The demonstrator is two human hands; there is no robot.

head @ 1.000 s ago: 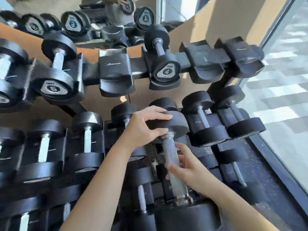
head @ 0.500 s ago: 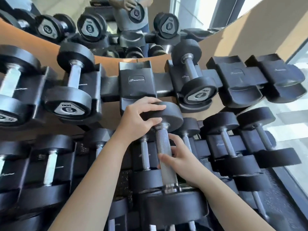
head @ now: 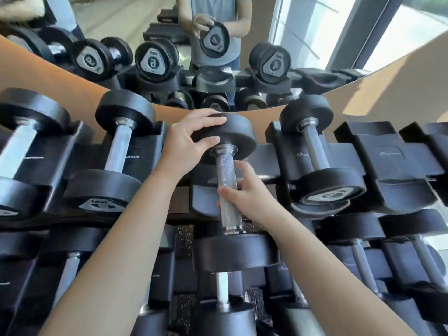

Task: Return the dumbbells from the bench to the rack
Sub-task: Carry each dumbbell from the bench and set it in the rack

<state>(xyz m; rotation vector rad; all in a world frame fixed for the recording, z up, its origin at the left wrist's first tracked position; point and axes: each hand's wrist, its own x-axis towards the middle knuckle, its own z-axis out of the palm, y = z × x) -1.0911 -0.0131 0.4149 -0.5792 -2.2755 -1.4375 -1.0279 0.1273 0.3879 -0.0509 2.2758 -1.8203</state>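
Note:
I hold a black dumbbell (head: 226,190) with a knurled steel handle over a vacant cradle (head: 203,200) on the rack's top row. My left hand (head: 186,146) grips its far head, fingers curled over the rim. My right hand (head: 247,197) wraps the handle from the right, just above the near head (head: 235,253). The dumbbell points away from me, its far head level with the back of the top row.
Racked dumbbells sit left (head: 116,161) and right (head: 317,163) of the cradle. Two vacant cradles (head: 390,166) lie further right. Lower rows hold several more dumbbells. A mirror (head: 169,44) behind the rack reflects a person; a window stands at right.
Both hands have raised the dumbbell from in front of the middle row up to the vacant top-row cradle. The grips stayed the same.

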